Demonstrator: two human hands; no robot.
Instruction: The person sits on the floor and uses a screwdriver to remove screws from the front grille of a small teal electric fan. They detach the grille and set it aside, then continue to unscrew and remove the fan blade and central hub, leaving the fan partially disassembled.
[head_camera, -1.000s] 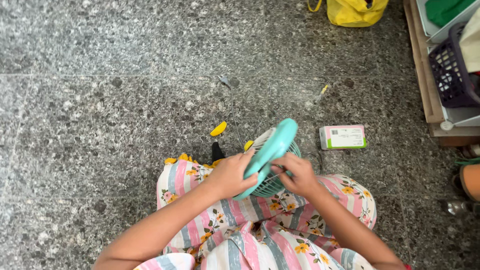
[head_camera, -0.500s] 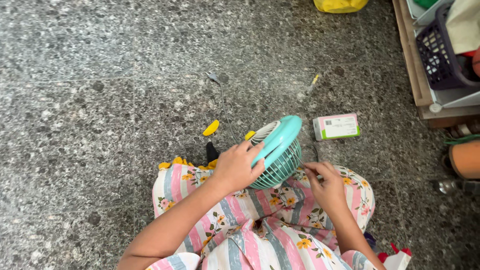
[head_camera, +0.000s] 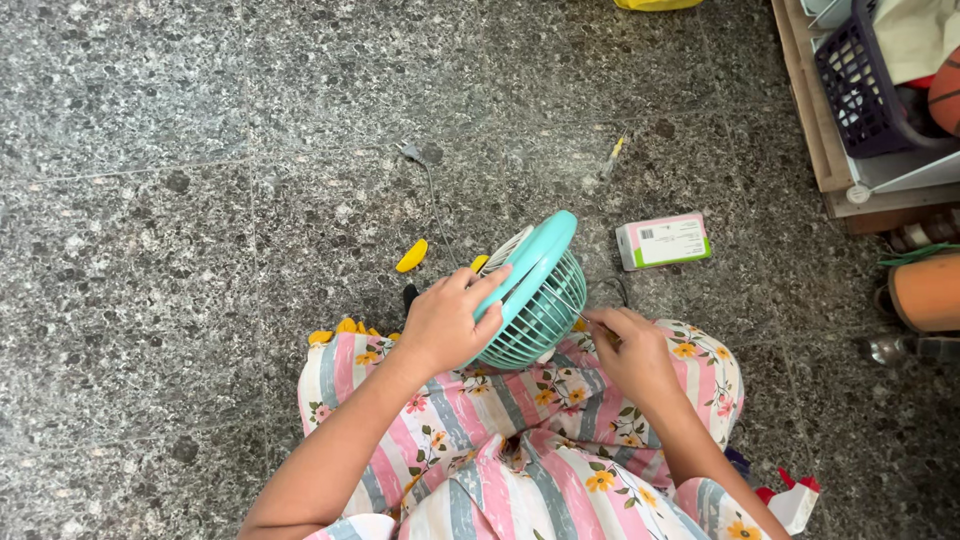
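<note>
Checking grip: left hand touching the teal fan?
Touching. Head view shows the left hand with fingers wrapped over the rim of the teal fan.

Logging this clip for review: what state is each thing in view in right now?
Teal table fan: tilted on the lap, grille on.
Left hand: gripping the fan's rim.
Right hand: pinched on a thin tool at the grille.
Small pink-and-green box: closed, flat on the floor.
Screwdriver: lying loose on the floor.
Purple basket: on the shelf, holding things.
</note>
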